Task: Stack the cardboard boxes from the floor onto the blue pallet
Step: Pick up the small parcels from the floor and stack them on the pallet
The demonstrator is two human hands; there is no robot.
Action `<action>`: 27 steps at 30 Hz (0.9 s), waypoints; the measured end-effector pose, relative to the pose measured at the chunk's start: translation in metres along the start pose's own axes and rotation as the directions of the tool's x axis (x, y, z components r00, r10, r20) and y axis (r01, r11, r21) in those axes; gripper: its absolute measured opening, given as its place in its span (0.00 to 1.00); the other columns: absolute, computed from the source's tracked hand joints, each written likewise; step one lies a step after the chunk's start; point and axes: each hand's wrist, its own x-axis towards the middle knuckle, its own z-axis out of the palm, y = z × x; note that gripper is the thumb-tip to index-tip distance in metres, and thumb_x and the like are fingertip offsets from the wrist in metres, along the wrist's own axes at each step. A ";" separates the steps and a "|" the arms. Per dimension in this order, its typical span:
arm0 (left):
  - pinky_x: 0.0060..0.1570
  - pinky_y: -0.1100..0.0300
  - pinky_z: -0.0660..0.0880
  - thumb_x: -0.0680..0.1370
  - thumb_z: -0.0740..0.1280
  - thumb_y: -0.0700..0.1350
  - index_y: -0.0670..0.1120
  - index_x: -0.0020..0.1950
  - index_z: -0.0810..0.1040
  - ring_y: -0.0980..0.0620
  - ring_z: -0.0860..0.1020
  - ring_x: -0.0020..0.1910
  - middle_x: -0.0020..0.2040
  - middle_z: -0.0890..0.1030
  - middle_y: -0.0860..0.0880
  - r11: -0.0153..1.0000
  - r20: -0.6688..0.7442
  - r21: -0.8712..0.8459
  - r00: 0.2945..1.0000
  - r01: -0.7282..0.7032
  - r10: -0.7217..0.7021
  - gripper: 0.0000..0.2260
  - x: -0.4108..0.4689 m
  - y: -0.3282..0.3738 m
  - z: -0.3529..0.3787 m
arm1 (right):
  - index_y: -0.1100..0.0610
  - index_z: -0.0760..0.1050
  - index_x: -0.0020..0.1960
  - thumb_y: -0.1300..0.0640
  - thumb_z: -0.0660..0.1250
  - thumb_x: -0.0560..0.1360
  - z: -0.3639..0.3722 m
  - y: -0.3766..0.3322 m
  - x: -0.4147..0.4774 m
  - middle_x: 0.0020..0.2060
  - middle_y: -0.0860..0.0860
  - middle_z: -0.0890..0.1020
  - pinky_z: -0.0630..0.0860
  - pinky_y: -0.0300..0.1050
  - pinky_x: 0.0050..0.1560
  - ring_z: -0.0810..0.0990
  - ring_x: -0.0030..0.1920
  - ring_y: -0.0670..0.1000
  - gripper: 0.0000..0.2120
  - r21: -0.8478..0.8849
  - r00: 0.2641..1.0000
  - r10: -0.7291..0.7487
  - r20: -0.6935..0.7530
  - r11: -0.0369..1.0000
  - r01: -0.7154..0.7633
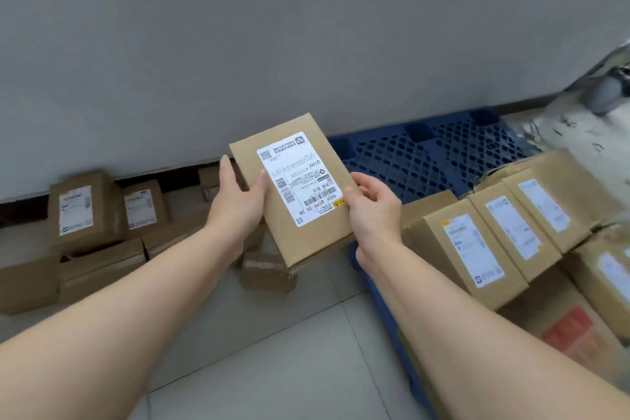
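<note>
I hold a flat cardboard box (pixel 303 239) with a white shipping label in the air, between the floor boxes and the blue pallet (pixel 433 153). My left hand (pixel 238 201) grips its left edge, thumb on the top face. My right hand (pixel 373 208) grips its right edge, thumb on the label's corner. Several labelled boxes (pixel 477 245) stand in a row on the near part of the pallet at the right. More boxes (pixel 81 211) lie on the floor at the left, by the wall.
A grey wall (pixel 238 44) runs behind the pallet and floor boxes. The pallet's far grid surface is bare. A larger box with a red print (pixel 569 334) sits low at the right. Tiled floor (pixel 272 351) lies under my arms. One small box (pixel 267 274) rests below the held one.
</note>
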 end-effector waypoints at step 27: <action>0.43 0.53 0.80 0.71 0.73 0.54 0.55 0.60 0.66 0.47 0.82 0.32 0.55 0.77 0.50 0.950 0.481 0.208 0.870 -0.233 0.108 0.23 -0.108 0.083 0.327 | 0.57 0.66 0.37 0.57 0.64 0.73 -0.357 0.000 0.052 0.27 0.50 0.75 0.73 0.43 0.36 0.75 0.31 0.51 0.09 0.773 0.713 0.588 -0.383 0.626 -0.101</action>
